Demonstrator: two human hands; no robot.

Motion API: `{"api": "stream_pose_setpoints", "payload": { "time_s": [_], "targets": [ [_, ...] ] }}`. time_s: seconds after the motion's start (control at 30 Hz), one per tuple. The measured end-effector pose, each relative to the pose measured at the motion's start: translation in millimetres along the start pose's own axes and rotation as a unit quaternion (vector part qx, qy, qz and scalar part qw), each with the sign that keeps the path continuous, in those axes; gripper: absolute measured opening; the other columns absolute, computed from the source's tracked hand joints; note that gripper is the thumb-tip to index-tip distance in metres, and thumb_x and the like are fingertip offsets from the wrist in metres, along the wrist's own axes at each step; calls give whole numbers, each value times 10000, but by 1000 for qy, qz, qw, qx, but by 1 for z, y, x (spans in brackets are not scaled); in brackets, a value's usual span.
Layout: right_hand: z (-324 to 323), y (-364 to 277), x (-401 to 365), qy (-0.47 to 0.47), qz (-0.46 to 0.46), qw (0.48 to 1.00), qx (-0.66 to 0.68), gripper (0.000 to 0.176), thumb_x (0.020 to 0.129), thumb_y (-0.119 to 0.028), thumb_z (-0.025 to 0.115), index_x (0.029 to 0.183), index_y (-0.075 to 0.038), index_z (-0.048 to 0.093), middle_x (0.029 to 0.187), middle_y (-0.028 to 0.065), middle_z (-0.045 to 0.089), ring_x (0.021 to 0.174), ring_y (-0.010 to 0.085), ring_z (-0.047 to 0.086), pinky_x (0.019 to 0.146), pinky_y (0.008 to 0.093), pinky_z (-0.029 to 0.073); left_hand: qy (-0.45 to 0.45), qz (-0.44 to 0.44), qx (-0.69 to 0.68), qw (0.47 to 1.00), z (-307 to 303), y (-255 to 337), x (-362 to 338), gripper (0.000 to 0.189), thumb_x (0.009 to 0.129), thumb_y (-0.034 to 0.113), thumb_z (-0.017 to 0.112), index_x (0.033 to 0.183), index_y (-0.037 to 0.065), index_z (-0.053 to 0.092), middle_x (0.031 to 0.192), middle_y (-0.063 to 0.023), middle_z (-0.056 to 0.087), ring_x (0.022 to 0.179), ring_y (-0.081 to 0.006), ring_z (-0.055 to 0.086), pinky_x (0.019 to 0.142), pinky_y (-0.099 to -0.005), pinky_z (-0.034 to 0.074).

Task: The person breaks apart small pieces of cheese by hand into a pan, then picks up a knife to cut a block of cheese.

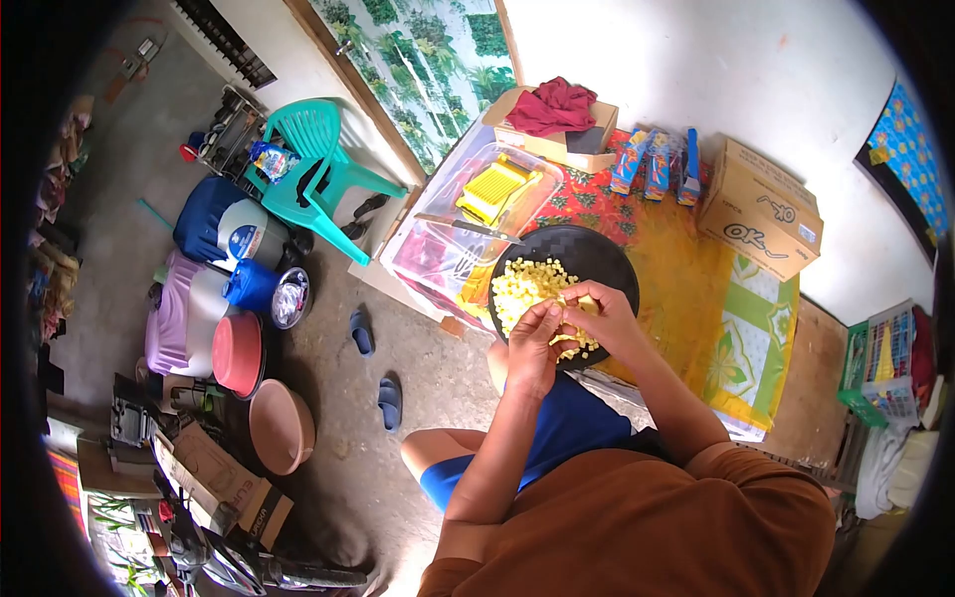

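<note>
A round black pan (607, 261) holds a heap of small pale-yellow diced pieces (532, 287), spread mostly over its left and lower part. Above the pan my left hand (534, 350) and my right hand (603, 316) meet, fingertips pinched together. Something small and pale may be between them, but it is too small to name. A knife (468, 228) lies across the edge of a clear plastic container (423, 254), its tip near the pan's rim. Inside that container sits a yellow slicer (497, 189).
On the table, a cardboard box (764, 209), several blue boxes (657, 167) and an open carton (587, 159) with dark red cloth (552, 106) stand toward the wall. A green plastic chair (308, 129), basins (282, 426) and slippers (389, 403) are on the floor at left.
</note>
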State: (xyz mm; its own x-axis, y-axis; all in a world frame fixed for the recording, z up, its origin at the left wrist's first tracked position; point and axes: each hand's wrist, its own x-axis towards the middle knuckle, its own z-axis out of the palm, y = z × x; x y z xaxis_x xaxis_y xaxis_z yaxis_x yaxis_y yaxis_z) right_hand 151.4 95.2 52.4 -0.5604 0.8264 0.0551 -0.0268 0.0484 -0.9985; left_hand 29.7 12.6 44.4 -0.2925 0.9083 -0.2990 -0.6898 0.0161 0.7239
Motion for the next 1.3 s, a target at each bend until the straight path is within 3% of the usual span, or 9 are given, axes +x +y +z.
{"api": "stream_pose_setpoints", "payload": {
  "time_s": [0.07,0.17,0.27,0.37,0.4,0.6,0.8,1.0,1.3],
  "targets": [
    [3,11,1,14,-55,998,-17,255,803,-133,698,1013,5,651,892,26,658,730,47,570,619,195,456,4,-3,-5,1000,0,0,0,197,914,190,622,1057,56,601,903,-54,649,748,-147,617,624,-296,547],
    [4,7,0,18,-66,998,-8,237,808,-137,696,999,-6,644,862,17,644,715,39,555,597,199,445,3,-13,-10,1000,0,2,-2,208,915,200,618,1064,56,597,900,-60,650,744,-155,624,626,-310,549],
    [-6,-2,-1,-14,110,978,175,195,830,-123,678,997,-36,626,865,12,626,699,37,544,571,203,441,-4,-32,-43,999,-4,1,1,219,926,218,599,1078,60,589,912,-70,649,754,-167,638,643,-318,554],
    [-10,0,1,-9,148,935,323,163,858,-111,652,1006,-68,599,896,-3,601,648,43,520,533,206,431,-23,-33,-88,995,-1,5,-1,222,938,186,578,1084,20,565,926,-113,648,769,-196,653,637,-318,570],
    [-13,-1,1,-13,177,918,355,174,874,-108,635,1035,-76,576,939,10,594,701,82,586,561,225,489,-27,-31,-93,995,-1,5,-1,231,931,198,583,1080,22,564,945,-116,645,792,-209,660,669,-323,570],
    [-22,10,-2,-3,182,912,368,202,873,-101,633,1050,-68,541,978,82,617,897,182,665,686,299,576,-19,-52,-87,995,-6,1,2,261,903,204,614,1099,46,545,1004,-122,641,841,-213,657,715,-335,566],
    [-28,13,-2,-45,176,921,344,209,875,-98,635,1058,-66,540,983,93,633,854,160,661,662,287,569,-36,-60,-86,994,-12,-5,5,236,904,214,614,1098,88,565,1037,-99,659,865,-206,671,739,-337,575],
    [-25,15,-3,-19,176,926,334,219,855,-91,667,1051,-67,573,989,51,609,814,139,647,646,298,568,-37,-54,-84,994,-15,-6,5,228,919,229,605,1099,99,557,1044,-98,664,872,-207,676,735,-328,577],
    [-26,14,-5,-49,183,920,344,200,840,-66,683,1021,-69,599,997,18,595,861,143,631,651,285,565,-23,-69,-81,994,-18,-4,4,282,923,259,600,1151,97,560,1037,-72,672,817,-182,672,726,-322,558]
  ]
}}
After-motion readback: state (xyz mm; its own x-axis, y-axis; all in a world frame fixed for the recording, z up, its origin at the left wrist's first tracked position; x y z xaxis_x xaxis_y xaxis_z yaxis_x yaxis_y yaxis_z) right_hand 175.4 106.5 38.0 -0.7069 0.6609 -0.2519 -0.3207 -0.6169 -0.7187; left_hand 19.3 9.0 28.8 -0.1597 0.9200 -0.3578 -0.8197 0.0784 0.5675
